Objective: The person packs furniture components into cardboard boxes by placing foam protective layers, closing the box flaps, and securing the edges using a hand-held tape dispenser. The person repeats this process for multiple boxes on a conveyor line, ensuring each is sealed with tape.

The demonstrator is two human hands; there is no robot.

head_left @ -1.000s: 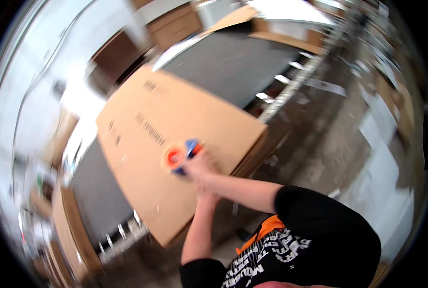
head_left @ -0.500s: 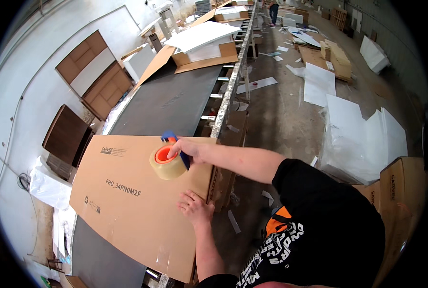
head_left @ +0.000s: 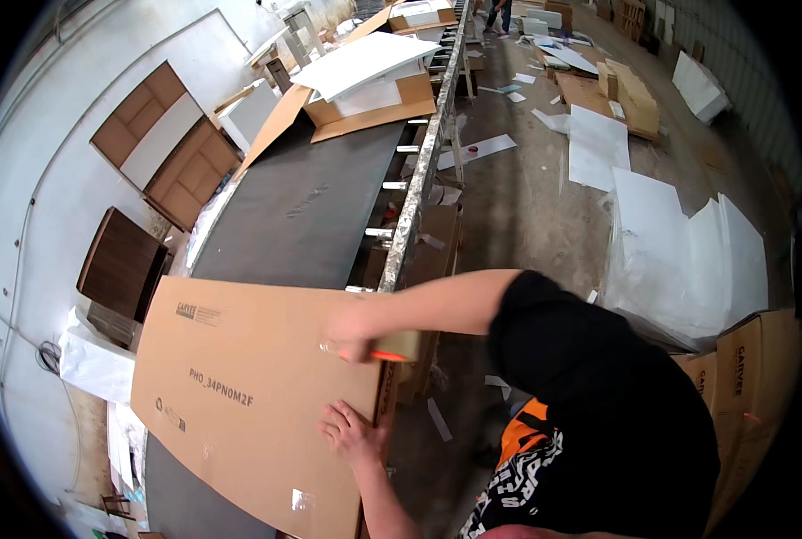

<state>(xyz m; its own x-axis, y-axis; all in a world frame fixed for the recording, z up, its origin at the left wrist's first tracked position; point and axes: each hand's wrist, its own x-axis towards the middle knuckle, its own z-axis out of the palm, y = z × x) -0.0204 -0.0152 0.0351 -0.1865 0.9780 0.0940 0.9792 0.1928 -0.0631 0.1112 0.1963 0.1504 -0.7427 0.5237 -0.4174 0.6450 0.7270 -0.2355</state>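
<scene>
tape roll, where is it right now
In the head view, the tape roll is near the picture's centre, in the right hand at the box's right edge, above the left hand in the picture.

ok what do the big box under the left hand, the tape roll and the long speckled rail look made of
Big box: most likely cardboard, matte, judging by its plain brown, printed face.
Tape roll: probably plastic film, pale yellowish, around an orange, likely plastic core; blur hides the finish.
Long speckled rail: seemingly metal, its finish worn, going by the blotchy surface.
</scene>
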